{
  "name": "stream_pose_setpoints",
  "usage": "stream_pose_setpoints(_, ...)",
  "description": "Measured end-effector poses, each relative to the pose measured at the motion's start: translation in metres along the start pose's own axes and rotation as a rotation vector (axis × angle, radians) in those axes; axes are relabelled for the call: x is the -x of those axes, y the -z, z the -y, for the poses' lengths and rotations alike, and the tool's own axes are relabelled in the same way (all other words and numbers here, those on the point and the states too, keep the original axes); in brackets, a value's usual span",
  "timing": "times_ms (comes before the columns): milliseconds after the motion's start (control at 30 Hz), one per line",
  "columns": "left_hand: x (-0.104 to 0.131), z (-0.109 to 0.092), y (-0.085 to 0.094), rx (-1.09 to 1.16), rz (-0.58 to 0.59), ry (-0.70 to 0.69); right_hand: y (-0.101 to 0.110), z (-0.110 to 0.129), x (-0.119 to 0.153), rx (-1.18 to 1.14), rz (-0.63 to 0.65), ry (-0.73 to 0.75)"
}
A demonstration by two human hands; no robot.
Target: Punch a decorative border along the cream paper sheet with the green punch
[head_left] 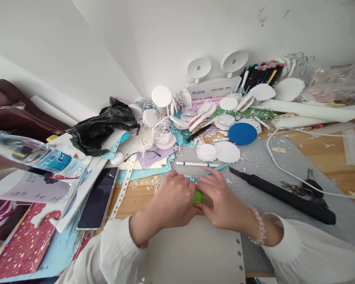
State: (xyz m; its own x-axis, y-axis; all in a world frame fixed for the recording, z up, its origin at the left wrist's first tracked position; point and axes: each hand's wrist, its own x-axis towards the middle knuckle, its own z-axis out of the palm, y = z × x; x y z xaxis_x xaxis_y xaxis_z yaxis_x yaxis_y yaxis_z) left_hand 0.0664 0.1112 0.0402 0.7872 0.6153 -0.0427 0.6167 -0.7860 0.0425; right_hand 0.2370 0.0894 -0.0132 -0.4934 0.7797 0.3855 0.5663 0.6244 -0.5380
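Both of my hands meet above the far edge of a pale sheet of paper (195,252), around a small green paper punch (198,197). My left hand (176,199) has its fingers curled over the punch from the left. From the other side, my right hand (217,199) grips it with bent fingers and thumb. Most of the punch is hidden by the hands. Flower-shaped holes run down the right edge of the sheet. Small blue and white paper bits lie just beyond the hands. A white pen (197,164) lies behind them.
A black craft knife (292,199) and keys (310,187) lie right on the grey cutting mat (260,240). Left are a phone (98,199) and water bottle (38,154). White discs (207,152), a blue disc (242,133) and a black bag (102,126) crowd the back.
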Motion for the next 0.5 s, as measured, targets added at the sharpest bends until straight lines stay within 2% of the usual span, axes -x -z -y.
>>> stream_pose_setpoints(133, 0.001, 0.003, 0.001, 0.041, -0.013, 0.017, -0.002, 0.0, 0.0, -0.004, 0.018, -0.002)
stream_pose_setpoints(267, 0.007, 0.008, 0.007, 0.047, 0.058, 0.078, -0.001, 0.001, -0.001, -0.035, 0.067, -0.002)
stream_pose_setpoints(500, 0.017, 0.018, 0.011, -0.05, 0.136, 0.04, 0.006, 0.001, -0.001, -0.088, 0.125, -0.015)
